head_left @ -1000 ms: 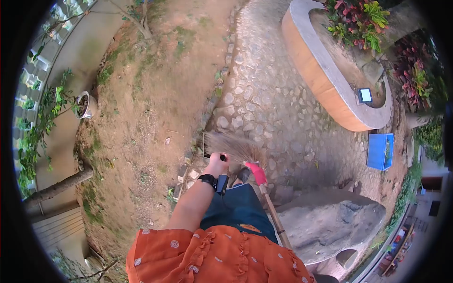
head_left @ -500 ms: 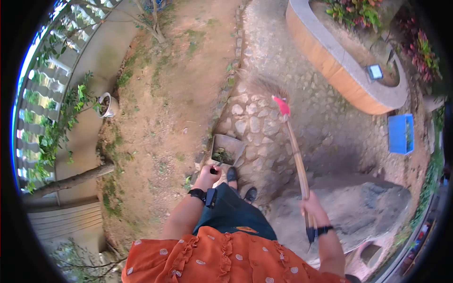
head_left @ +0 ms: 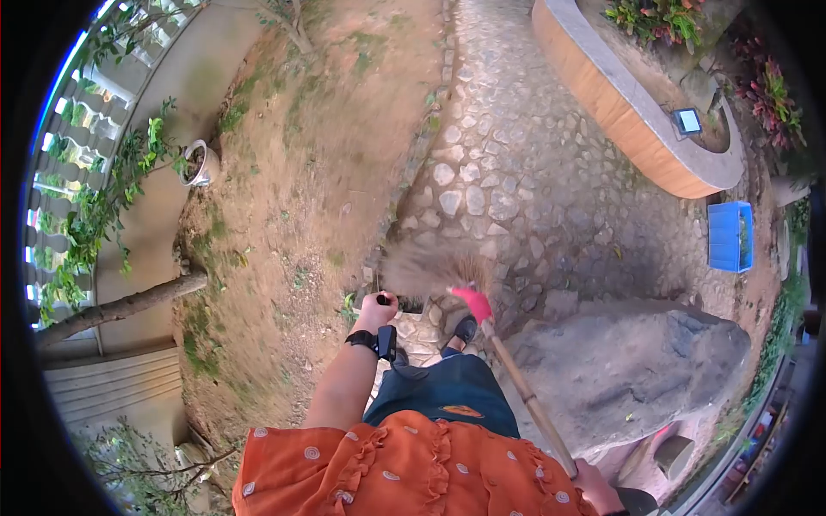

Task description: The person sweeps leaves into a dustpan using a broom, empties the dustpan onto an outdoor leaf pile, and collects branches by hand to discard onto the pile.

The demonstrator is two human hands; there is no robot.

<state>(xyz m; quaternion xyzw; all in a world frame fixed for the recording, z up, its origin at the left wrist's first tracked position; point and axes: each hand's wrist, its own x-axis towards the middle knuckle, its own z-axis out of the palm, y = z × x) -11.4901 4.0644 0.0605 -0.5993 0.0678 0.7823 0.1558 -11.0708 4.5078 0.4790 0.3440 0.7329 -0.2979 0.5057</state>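
Observation:
My right hand (head_left: pixel 595 488), low at the right, is wrapped round the bamboo handle of a broom (head_left: pixel 527 391). A pink binding joins the handle to the brown bristles (head_left: pixel 440 265), which are smeared by motion. My left hand (head_left: pixel 375 311) is closed round the dark upright handle of a dustpan (head_left: pixel 414 305). The bristles sweep across in front of the dustpan and hide most of it. Just one dark edge of the pan shows beside my left hand, so its contents are hidden.
A stone-paved path (head_left: pixel 482 172) runs ahead, with bare soil (head_left: pixel 301 189) to its left. A large rock (head_left: pixel 637 370) lies close on my right. Further off are a curved planter wall (head_left: pixel 632 142), a blue crate (head_left: pixel 730 236) and a white flowerpot (head_left: pixel 203 165).
The broom head has swung back toward me and left, over the dustpan. My right hand has moved down and nearer my body. My left hand keeps its hold, and one foot has shifted.

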